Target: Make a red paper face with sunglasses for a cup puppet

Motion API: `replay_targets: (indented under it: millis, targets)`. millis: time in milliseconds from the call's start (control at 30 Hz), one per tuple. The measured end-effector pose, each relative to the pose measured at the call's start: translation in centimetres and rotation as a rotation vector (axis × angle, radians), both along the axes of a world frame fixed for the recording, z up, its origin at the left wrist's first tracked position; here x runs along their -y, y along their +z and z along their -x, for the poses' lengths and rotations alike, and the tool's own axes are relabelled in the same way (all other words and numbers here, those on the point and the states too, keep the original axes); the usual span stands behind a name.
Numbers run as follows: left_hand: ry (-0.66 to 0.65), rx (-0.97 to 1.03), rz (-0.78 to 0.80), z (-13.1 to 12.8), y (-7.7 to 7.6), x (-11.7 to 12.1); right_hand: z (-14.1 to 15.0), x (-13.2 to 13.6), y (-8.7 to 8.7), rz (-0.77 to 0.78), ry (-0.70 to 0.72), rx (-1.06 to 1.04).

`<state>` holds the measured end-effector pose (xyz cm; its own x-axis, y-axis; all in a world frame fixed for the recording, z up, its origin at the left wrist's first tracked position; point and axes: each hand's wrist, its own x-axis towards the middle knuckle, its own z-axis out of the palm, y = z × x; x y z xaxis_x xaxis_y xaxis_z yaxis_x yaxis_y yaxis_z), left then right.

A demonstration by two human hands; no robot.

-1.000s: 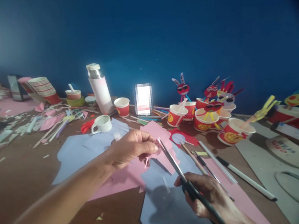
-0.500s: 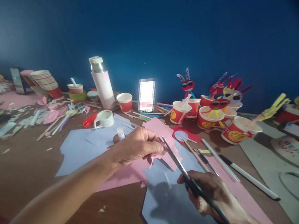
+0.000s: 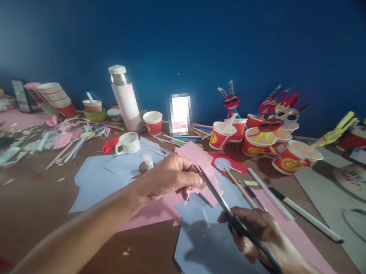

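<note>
Pinching pink paper (image 3: 188,195) in left hand (image 3: 170,177), gripping scissors (image 3: 237,225) in right hand (image 3: 263,233). Can't read yellow emblem (image 3: 290,165) on a red cup (image 3: 293,156).

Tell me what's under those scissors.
Beneath the scissors, you can see jagged-edged pink paper near the blade tips and, lower down, a blue-grey sheet. Whatever lies directly behind the right hand holding them is covered, so I can't tell.

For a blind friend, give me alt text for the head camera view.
Right hand holding black-handled scissors beside a small pink piece pinched in the left hand, over blue paper and pink paper. Decorated cups stand at right.
</note>
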<state>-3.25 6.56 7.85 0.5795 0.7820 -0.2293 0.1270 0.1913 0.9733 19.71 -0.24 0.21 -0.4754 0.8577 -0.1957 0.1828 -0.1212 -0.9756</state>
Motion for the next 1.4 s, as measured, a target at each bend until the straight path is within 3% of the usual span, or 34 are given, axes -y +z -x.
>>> replay_targets:
  millis: [267, 600, 967, 1400]
  targets:
    - [-0.013, -0.034, -0.006, 0.0, 0.2, 0.0, 0.2, 0.1, 0.5, 0.031, -0.010, -0.004]
    - [0.003, -0.041, -0.017, -0.2, 0.1, 0.2, 0.0, 0.1, -0.3, 0.041, -0.053, -0.059]
    - [0.168, 0.056, -0.008, -0.7, -1.0, 0.3, 0.2, 0.0, 0.6, 0.044, -0.070, -0.055]
    - [0.188, 0.014, -0.033, -0.7, 0.0, 0.3, -0.1, 0.0, 0.0, 0.047, -0.057, -0.046]
